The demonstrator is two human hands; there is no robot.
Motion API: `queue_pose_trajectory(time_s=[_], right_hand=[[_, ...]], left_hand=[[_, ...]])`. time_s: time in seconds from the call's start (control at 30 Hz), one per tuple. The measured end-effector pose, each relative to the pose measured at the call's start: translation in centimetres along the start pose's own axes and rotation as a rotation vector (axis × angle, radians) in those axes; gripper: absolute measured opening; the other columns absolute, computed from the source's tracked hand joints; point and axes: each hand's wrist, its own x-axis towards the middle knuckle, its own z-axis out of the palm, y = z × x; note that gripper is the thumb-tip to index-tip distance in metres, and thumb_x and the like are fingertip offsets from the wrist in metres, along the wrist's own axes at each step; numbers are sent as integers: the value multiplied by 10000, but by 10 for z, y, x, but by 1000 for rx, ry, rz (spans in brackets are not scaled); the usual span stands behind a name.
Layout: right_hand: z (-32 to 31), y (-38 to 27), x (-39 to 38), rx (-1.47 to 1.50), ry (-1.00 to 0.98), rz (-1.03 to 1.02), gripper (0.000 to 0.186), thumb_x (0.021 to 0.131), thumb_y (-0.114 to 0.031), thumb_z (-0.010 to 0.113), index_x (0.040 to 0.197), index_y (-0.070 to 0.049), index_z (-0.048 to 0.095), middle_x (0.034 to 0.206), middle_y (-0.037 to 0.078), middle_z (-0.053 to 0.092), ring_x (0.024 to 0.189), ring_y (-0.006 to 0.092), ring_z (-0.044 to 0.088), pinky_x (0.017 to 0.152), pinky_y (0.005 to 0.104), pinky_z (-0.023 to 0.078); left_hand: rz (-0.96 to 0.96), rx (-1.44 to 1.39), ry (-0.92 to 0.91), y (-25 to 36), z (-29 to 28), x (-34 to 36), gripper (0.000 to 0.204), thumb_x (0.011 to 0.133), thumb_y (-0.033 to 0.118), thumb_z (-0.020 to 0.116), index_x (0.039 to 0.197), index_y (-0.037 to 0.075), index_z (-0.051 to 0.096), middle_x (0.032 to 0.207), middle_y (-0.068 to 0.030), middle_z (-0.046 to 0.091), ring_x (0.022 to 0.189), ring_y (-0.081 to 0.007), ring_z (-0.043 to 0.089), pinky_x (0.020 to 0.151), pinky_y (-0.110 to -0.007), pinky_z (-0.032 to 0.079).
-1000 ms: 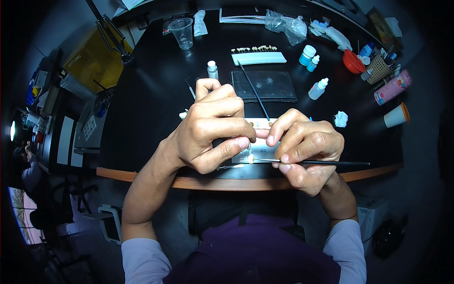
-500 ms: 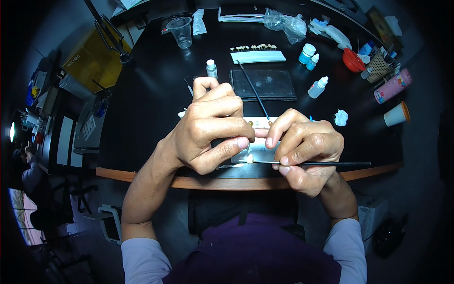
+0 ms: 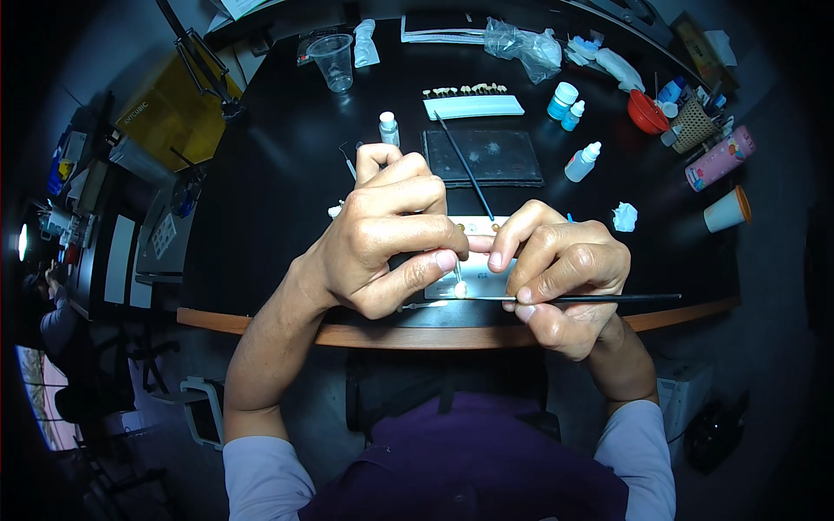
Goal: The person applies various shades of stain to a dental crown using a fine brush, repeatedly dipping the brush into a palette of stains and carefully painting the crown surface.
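Observation:
My left hand (image 3: pixel 391 239) pinches a thin metallic holder (image 3: pixel 458 272) between thumb and forefinger; its exact kind is hidden by the fingers. At its lower end sits a small white tooth crown (image 3: pixel 461 290). My right hand (image 3: pixel 569 273) grips a slim black-handled brush (image 3: pixel 608 300) almost level, its tip touching or very close to the crown. The forefingers of both hands meet or nearly meet above it. Beneath the hands lies a white mixing palette (image 3: pixel 486 280), partly covered, with small brownish and pale dabs along its far edge.
Beyond the hands, a second brush (image 3: pixel 467 165) leans over a dark square slab (image 3: pixel 512 156) beside a tooth shade rack (image 3: pixel 473 106). Small bottles (image 3: pixel 582 162), a crumpled tissue (image 3: pixel 625 217), a paper cup (image 3: pixel 728 209) and a clear plastic cup (image 3: pixel 334 65) stand around the black table.
Both hands keep their places and grips. The crown has turned or shifted very slightly at the brush tip and looks brighter.

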Motion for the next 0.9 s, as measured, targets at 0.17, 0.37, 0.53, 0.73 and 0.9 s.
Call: queue_pose_trajectory(time_s=[0.17,0.37,0.53,0.73,0.9], right_hand=[[1,1,0,12,13,-9,140,632,99,650,727,-3,667,709,94,686,837,286,724,811,433,625],[-2,0,0,-3,7,-8,150,629,106,638,724,-8,660,713,93,686,837,280,723,818,433,628],[-3,-1,-1,4,8,8,137,645,105,633,721,-9,638,712,101,683,857,285,722,813,442,626],[-3,4,-2,-13,31,21,134,658,104,640,730,-9,628,715,105,685,856,291,724,796,417,615],[-1,2,0,-23,9,38,141,650,108,643,725,-11,627,713,103,685,847,288,724,778,401,606]], left_hand=[[-14,-34,14,-1,3,-1,208,874,244,714,932,80,826,738,-12,555,736,-178,478,843,-393,284],[-34,24,34,1,5,0,275,916,313,648,847,96,803,708,-8,548,733,-180,509,843,-397,309],[-32,44,38,2,5,-1,255,891,300,661,845,92,800,712,-10,546,729,-181,507,848,-402,305],[22,138,-19,4,-1,2,203,815,247,749,949,120,833,755,7,513,751,-185,481,889,-433,272],[23,130,-24,6,-3,2,196,802,235,765,954,130,831,761,9,512,747,-186,487,905,-431,273]])
